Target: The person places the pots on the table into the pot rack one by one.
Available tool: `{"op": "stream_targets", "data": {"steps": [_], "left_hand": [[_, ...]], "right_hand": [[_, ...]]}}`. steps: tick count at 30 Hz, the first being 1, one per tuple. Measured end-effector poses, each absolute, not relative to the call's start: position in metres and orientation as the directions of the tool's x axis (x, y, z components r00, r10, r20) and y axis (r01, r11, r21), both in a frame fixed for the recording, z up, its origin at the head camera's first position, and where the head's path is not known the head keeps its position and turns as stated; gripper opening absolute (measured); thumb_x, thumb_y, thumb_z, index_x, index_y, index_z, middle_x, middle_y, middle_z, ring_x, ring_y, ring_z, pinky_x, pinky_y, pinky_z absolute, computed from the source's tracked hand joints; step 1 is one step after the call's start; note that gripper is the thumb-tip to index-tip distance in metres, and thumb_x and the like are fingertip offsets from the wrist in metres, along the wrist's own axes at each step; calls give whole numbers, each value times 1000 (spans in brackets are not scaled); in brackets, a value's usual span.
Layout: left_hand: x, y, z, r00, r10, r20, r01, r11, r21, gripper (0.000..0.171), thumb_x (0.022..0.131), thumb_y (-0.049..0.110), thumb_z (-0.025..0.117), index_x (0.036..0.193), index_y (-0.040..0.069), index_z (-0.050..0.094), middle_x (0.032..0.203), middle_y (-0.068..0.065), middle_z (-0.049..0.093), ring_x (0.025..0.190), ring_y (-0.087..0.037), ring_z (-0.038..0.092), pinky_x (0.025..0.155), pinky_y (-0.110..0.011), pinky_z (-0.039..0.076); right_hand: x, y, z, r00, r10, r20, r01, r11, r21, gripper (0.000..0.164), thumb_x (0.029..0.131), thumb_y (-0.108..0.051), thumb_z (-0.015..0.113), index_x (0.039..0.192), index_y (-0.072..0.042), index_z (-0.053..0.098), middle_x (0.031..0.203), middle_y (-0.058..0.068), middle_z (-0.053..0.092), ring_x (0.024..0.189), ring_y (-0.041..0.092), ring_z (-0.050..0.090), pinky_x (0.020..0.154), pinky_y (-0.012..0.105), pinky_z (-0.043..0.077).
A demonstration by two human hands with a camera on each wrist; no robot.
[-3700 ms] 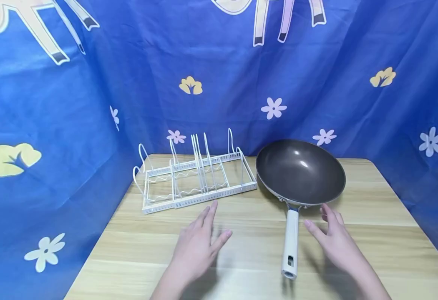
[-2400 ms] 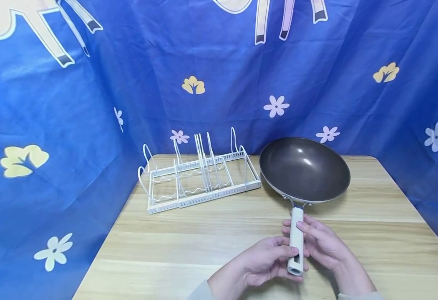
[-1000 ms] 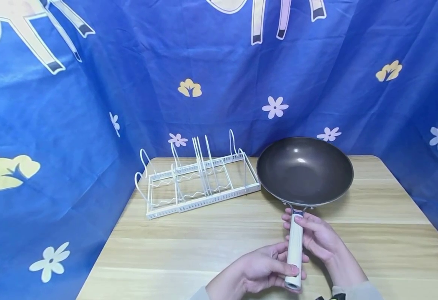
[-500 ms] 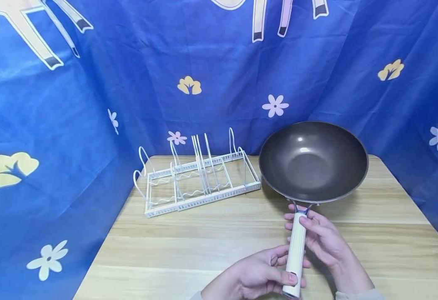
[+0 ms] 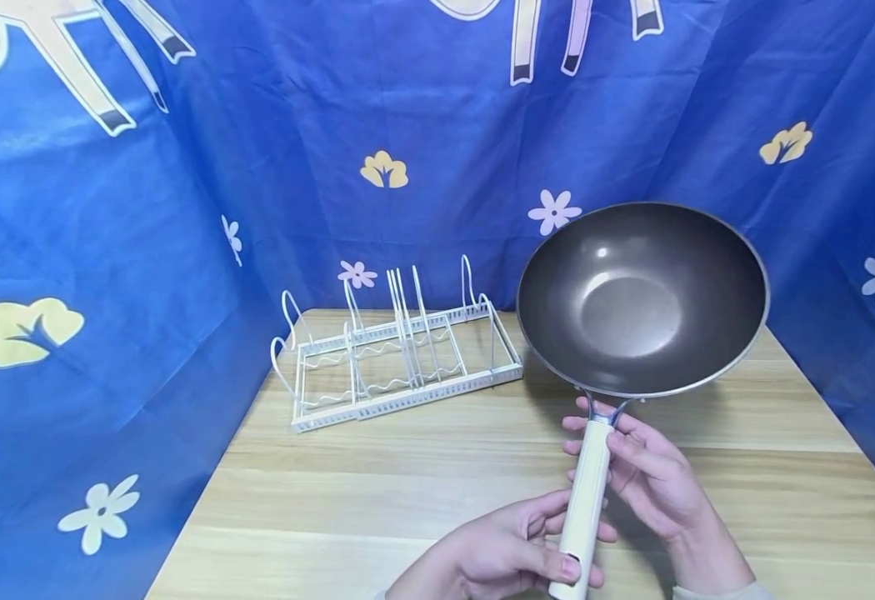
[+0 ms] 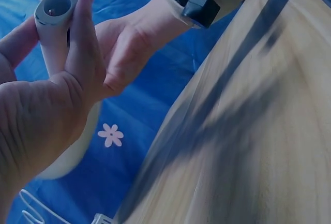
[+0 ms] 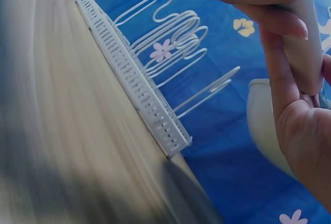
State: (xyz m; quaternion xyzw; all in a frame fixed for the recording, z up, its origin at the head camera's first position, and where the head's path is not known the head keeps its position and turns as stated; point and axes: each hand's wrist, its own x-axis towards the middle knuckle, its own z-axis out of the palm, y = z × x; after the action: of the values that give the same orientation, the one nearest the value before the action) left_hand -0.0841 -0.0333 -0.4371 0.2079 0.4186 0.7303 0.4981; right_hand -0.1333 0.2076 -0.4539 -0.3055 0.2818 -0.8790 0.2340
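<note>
A wok [image 5: 632, 317] with a dark inside and a pale handle [image 5: 586, 500] is raised over the right of the table, tilted so its inside faces me. My left hand [image 5: 508, 546] grips the handle near its end, thumb on top by the hanging hole. Higher up, close to the metal neck, my right hand [image 5: 658, 483] holds the same handle with its thumb along the side and its fingers behind. The left wrist view shows the handle's hollow end [image 6: 57, 6] between thumb and fingers. The wok's pale outside [image 7: 264, 125] appears in the right wrist view.
A white wire pan rack [image 5: 407, 396] with upright loops stands on the wooden table [image 5: 332, 500], left of the wok. Blue printed cloth [image 5: 445, 150] hangs behind and at both sides. A small black device [image 6: 201, 9] is strapped to the right wrist.
Both hands were apart from the wok at first, then took hold of its handle. Since then the wok has risen off the table and tipped back towards me. The rack stays put.
</note>
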Motion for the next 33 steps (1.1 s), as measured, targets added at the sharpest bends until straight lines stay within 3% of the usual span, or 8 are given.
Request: {"op": "stream_targets", "data": {"steps": [5,9,12,16,20,25,33], "left_hand": [[-84,-39,-435,-411,907,-90,-537,-160,828,56,96,1,62,147,17,43,133,7,63,106,-8,70,86,-22,57],[-85,-46,-434,-371,925,-76,-527,-142,838,57,97,5,63,148,18,41,127,10,65,109,-6,69,89,-21,55],[-85,-52,-436,-345,937,-50,-501,-139,854,61,97,9,63,152,20,37,136,9,61,112,-6,68,92,-21,55],[-85,-59,-442,-338,941,5,-424,-157,892,68,97,18,65,156,20,30,152,-3,50,115,-8,67,96,-21,54],[-86,-65,-446,-322,946,29,-386,-160,908,73,97,25,66,158,21,26,153,-2,48,116,-7,66,99,-21,53],[-85,-70,-446,-316,948,40,-381,-165,910,75,97,26,66,159,20,24,150,3,50,116,-7,65,101,-21,52],[-83,-77,-442,-317,946,72,-316,-177,932,74,101,27,62,160,21,18,153,-4,43,116,-7,64,103,-23,52]], "right_hand": [[-129,199,-446,-741,-564,365,222,-719,-658,52,105,5,11,157,3,16,149,20,50,130,34,59,108,54,51],[-127,192,-444,-756,-549,358,197,-711,-675,51,106,4,15,157,2,20,147,17,53,128,30,61,107,51,52],[-125,186,-444,-758,-548,353,203,-713,-671,50,106,4,17,156,-1,23,144,14,56,126,28,63,106,49,53],[-123,178,-444,-760,-553,341,235,-723,-649,49,106,3,20,154,-3,27,139,12,59,123,26,65,104,49,54],[-121,172,-442,-763,-557,329,250,-723,-644,46,107,3,23,152,-5,30,135,11,61,120,26,67,103,51,54],[-123,166,-434,-745,-572,345,224,-701,-677,46,106,4,24,151,-3,27,132,10,62,118,24,68,105,53,53],[-125,155,-421,-761,-570,310,164,-631,-758,47,104,6,32,151,1,27,125,10,64,112,23,70,97,50,58]]}}
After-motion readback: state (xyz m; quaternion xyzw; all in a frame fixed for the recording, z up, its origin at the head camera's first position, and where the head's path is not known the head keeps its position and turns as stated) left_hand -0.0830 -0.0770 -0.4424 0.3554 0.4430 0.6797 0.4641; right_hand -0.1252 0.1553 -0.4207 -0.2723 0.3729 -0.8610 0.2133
